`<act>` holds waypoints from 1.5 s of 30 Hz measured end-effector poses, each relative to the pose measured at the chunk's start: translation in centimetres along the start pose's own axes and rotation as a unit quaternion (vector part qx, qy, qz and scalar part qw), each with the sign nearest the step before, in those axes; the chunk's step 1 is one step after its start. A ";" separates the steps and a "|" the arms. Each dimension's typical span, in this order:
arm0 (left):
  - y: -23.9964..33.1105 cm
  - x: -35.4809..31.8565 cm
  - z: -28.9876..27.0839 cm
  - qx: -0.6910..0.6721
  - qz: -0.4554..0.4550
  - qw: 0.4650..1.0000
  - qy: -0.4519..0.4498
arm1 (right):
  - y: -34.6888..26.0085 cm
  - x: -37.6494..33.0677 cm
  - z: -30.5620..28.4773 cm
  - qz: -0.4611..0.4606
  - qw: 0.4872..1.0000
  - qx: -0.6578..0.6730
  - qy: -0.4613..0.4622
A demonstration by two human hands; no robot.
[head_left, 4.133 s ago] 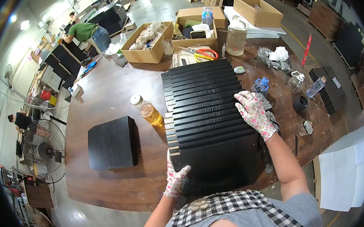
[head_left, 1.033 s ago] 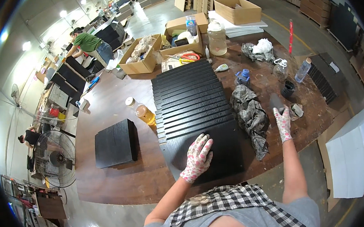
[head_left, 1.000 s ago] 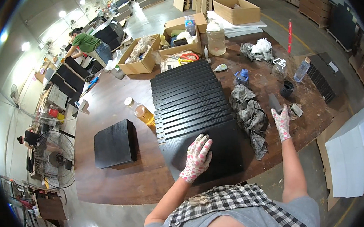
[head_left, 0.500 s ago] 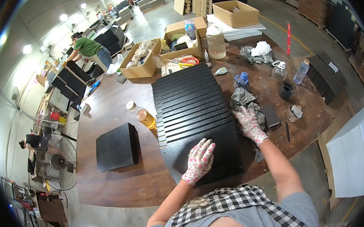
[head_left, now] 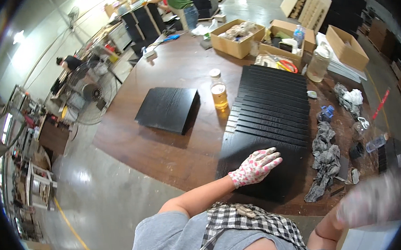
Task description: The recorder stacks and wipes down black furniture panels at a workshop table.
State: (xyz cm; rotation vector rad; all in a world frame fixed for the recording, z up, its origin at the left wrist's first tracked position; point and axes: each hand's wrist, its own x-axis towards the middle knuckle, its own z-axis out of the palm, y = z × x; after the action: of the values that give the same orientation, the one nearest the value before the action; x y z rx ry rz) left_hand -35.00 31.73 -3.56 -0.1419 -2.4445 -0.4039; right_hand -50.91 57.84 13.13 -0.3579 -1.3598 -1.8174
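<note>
My left hand [head_left: 255, 168], in a white glove with pink spots, lies flat on the nearest of several overlapping black panels [head_left: 269, 113]. Its fingers are stretched and a little apart, and it holds nothing. At the lower right, beyond the table's edge, my gloved right hand [head_left: 375, 203] is smeared by motion, so its fingers cannot be made out. A crumpled grey rag [head_left: 326, 155] lies along the right side of the panels, with no hand on it. On the left sits a smaller stack of black panels [head_left: 167, 107]. Between the two groups stands a bottle of yellow liquid [head_left: 219, 95].
Cardboard boxes [head_left: 239, 45] and a large clear jug [head_left: 318, 63] stand at the table's far side. Small bottles, including a blue-capped one [head_left: 324, 113], crowd the right. A standing fan [head_left: 91, 91] is left of the table; a person in green [head_left: 180, 1] works beyond it.
My right hand has left the grey rag and swung toward the lower right, off the table. My left hand remains on the front panel. The view has turned, shifting the table's things rightward.
</note>
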 end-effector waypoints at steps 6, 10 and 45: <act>-0.2 -0.7 0.2 0.014 -0.007 1.000 -0.004 | 10.4 1.3 -2.4 0.217 0.849 -0.462 -0.135; -0.2 -0.5 0.5 0.005 -0.007 1.000 -0.007 | 11.4 1.2 -2.8 0.225 0.837 -0.481 -0.129; 0.1 0.0 0.5 0.005 0.004 1.000 -0.001 | 13.9 1.0 -3.3 0.226 0.807 -0.534 -0.109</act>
State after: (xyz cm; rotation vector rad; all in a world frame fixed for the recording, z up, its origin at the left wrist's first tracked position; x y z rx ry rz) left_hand -35.27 32.00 -3.89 -0.1467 -2.4476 -0.3873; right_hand -40.43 53.29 21.71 -1.3773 -0.1628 -1.9664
